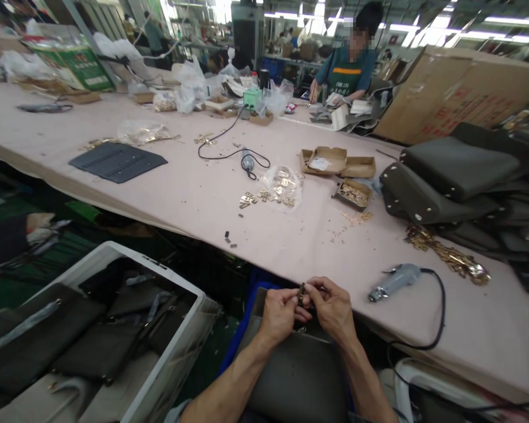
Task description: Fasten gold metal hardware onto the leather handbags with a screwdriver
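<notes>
Above a dark olive handbag (295,376) at the table edge, my left hand (278,312) and my right hand (332,306) meet fingertip to fingertip. Between them is a small brass-coloured metal fitting (301,292), pinched by the fingers of both hands; its exact kind is too small to make out. The bag stands in front of my body, with a bit of metal hardware (300,330) showing just below my fingers. On the table to the right of my hands lies a grey electric screwdriver (395,282) with a black cord.
A white crate (200,296) of finished-looking bags stands at the left. On the table (282,247) are a plastic bag of gold fittings (285,187), a small box of screws (353,194) and a second screwdriver (247,160). Stacked bags (458,164) rise at right. A co-worker (348,70) stands opposite.
</notes>
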### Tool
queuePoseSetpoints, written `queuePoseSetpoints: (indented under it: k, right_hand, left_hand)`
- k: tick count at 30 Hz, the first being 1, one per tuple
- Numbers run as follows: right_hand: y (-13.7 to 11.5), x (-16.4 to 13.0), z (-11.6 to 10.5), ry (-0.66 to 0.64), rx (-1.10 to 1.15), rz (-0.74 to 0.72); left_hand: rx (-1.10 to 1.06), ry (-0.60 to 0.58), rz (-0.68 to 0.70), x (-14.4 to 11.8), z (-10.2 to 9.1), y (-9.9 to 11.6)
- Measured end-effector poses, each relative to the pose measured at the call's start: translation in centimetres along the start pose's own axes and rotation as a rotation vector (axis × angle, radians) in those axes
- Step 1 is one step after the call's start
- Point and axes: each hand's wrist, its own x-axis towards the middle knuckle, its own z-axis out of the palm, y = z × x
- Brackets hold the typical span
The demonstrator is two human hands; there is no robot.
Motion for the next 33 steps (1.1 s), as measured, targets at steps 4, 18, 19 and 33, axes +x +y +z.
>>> queuePoseSetpoints:
  k: [4, 18, 19, 33]
  right_hand:
    - [0.2, -0.3, -0.1, -0.007, -0.030, -0.024]
    - [0.4, -1.0, -0.3, 0.019, -0.072, -0.080]
    - [0.4, -1.0, -0.2, 0.022, -0.078, -0.088]
    - [0.2, 0.4, -2.5, -0.275, -0.111, -0.132]
  left_hand:
    - [0.001, 0.005, 0.006, -0.5, 0.1, -0.1]
    - [0.014, -0.067, 0.036, -1.2, 0.0, 0.6]
    - [0.017, -0.064, 0.040, -1.2, 0.0, 0.5]
    - [0.316, 0.058, 0.210, -2.7, 1.1, 0.7]
